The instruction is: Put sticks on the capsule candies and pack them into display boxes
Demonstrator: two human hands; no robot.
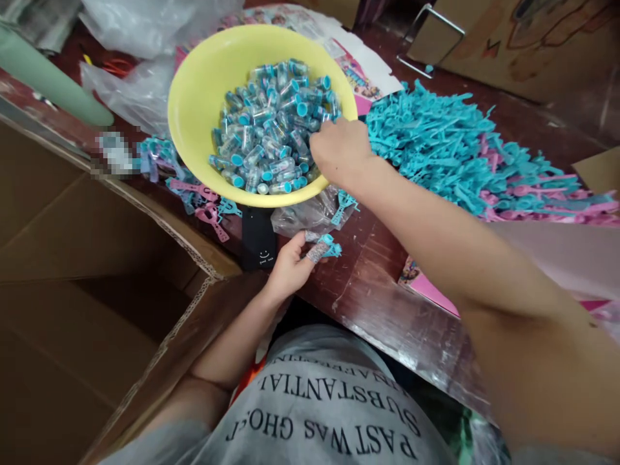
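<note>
A yellow bowl (pixel 203 84) full of small clear vials with teal caps (pixel 271 135) stands on the dark wooden table. My right hand (pixel 341 152) reaches over the bowl's right rim, fingers curled down among the vials; what they hold is hidden. My left hand (pixel 290 261) rests at the table's near edge and pinches a small vial with a teal plastic piece (pixel 323 248) on it.
A heap of teal and pink plastic sticks (pixel 450 148) covers the table's right side. Loose pink and teal pieces (pixel 198 197) lie left of the bowl. A black phone (pixel 258 239) lies under the bowl's edge. An open cardboard box (pixel 97 290) sits on the left. Plastic bags (pixel 140 84) lie behind.
</note>
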